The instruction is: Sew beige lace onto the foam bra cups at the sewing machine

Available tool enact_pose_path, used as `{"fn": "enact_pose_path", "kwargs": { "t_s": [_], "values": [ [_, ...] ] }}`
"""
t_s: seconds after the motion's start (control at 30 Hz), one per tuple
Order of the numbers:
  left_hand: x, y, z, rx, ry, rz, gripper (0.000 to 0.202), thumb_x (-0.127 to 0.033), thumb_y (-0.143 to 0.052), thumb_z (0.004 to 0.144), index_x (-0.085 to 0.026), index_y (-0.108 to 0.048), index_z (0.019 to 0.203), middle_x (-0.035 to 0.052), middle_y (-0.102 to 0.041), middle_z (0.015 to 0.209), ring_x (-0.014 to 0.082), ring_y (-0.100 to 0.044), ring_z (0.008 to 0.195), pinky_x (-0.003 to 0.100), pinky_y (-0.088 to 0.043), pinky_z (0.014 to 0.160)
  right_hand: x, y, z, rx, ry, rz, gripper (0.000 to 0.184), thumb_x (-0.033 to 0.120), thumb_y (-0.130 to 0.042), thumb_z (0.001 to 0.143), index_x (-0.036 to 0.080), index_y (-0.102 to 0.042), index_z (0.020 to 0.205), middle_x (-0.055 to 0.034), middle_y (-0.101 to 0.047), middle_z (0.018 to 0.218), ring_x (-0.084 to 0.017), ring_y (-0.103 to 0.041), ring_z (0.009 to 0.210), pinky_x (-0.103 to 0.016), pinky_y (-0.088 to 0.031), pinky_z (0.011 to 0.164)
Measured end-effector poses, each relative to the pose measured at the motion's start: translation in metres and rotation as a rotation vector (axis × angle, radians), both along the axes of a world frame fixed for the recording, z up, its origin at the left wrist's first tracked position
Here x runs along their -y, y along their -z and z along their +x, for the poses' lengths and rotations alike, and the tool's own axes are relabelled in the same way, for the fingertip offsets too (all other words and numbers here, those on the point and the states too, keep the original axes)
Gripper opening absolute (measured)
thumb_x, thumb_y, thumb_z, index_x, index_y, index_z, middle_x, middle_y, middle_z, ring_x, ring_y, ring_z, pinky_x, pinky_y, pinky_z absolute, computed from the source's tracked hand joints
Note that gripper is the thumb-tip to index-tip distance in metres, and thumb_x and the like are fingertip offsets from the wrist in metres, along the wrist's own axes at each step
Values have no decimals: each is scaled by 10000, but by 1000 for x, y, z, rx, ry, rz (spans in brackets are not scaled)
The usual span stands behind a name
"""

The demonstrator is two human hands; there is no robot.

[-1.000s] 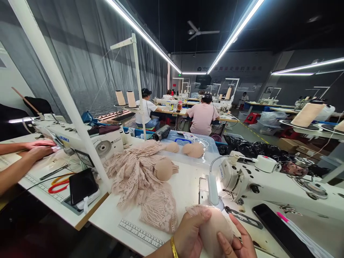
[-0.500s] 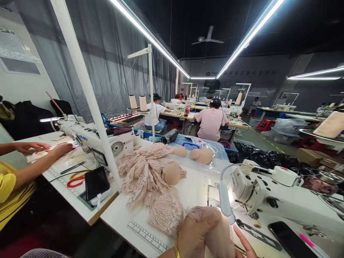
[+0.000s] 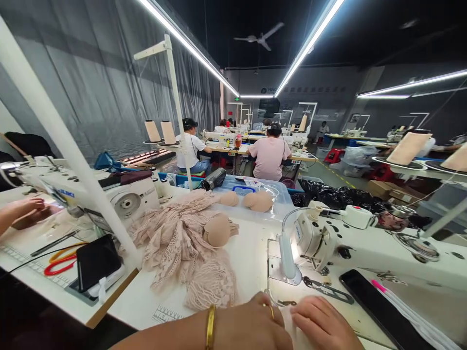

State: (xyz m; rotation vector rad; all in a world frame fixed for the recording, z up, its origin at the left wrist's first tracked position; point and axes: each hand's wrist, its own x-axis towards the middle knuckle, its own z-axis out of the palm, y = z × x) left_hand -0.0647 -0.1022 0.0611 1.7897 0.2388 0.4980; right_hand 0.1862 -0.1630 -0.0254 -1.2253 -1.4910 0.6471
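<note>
My left hand (image 3: 251, 323), with a gold bracelet and a ring, is low in the view with its fingers curled down. Beside it on the right, my right hand (image 3: 324, 323) has its fingers pressed together. A little sheer beige fabric (image 3: 294, 333) shows between the two hands; most of it is hidden under them. Just beyond stands the sewing machine (image 3: 310, 236) with a lit lamp (image 3: 288, 260) over its needle area. To the left lie a heap of beige lace (image 3: 175, 243) and a moulded bra cup (image 3: 216, 230).
A black phone (image 3: 368, 301) and a pink-tipped pen (image 3: 379, 286) lie at right. More bra cups (image 3: 258, 201) rest on a clear plastic bin (image 3: 280, 194). At left, a co-worker's hand (image 3: 25, 209) works by another sewing machine (image 3: 124, 199). A white pole (image 3: 73, 141) rises between the tables.
My hands have lowered toward the table with the beige piece, which is now mostly covered. My right hand has come further into view. The camera view has turned right.
</note>
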Motion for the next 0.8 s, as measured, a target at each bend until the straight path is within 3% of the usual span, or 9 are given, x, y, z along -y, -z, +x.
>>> {"fn": "enact_pose_path", "kwargs": {
  "t_s": [0.07,0.13,0.23,0.33,0.5,0.57,0.67,0.73,0.8],
  "values": [
    [-17,9,12,-31,-5,258,268,-313,-643,841,-258,-641,578,93,-765,803,346,-679,947,555,-254,1087,-25,-14,15,377,-200,50,124,462,-768,940,356,-809,891,-19,-823,904,-252,-714,868,-396,-558,861],
    [-36,22,25,-60,18,422,138,-216,-637,723,-253,-646,590,87,-779,855,348,-676,965,559,-223,1082,-45,-19,24,482,-248,72,138,379,-711,982,344,-810,893,-15,-821,907,-233,-720,901,-375,-565,886],
    [-57,40,38,-158,64,600,103,-136,-634,608,-234,-662,610,60,-779,918,327,-669,925,550,-252,1053,-56,-11,35,530,-275,83,221,250,-615,1012,326,-812,950,-26,-829,988,-234,-738,1043,-333,-582,888],
    [-64,49,45,-299,117,727,133,-127,-635,666,-220,-725,698,28,-774,1032,276,-658,914,537,-283,1046,-47,1,52,690,-216,107,329,158,-507,1024,322,-789,1066,-27,-826,1094,-224,-753,1029,-301,-602,810],
    [-54,55,52,-504,104,710,145,-190,-649,791,-218,-773,861,35,-725,1203,261,-616,1037,594,-224,1054,-33,-4,70,985,96,307,309,151,-479,1005,274,-763,1012,-44,-821,945,-226,-785,851,-318,-631,788],
    [-49,58,57,-520,70,694,108,-245,-688,792,-216,-766,859,51,-703,1200,277,-597,1072,588,-238,1033,-33,-14,60,958,-4,324,276,174,-471,1034,265,-731,1015,-47,-822,1014,-210,-792,937,-294,-627,849],
    [-42,62,67,-529,2,690,135,-321,-699,840,-195,-724,799,46,-690,1157,257,-584,1051,549,-276,1009,-36,-22,41,899,-180,240,289,157,-427,1050,274,-682,982,-36,-798,1003,-191,-771,926,-274,-613,780],
    [-39,64,73,-550,-44,704,189,-336,-682,885,-187,-707,773,34,-687,1115,226,-580,1001,519,-301,992,-37,-20,36,911,-176,191,303,144,-428,1048,285,-686,976,-27,-790,981,-199,-756,868,-290,-603,737],
    [-38,66,77,-576,-73,740,211,-351,-680,909,-194,-718,774,27,-682,1072,209,-579,964,503,-316,976,-39,-12,40,958,-135,174,280,169,-479,1041,298,-715,1115,-36,-807,1084,-223,-764,914,-321,-614,779]
  ]
}}
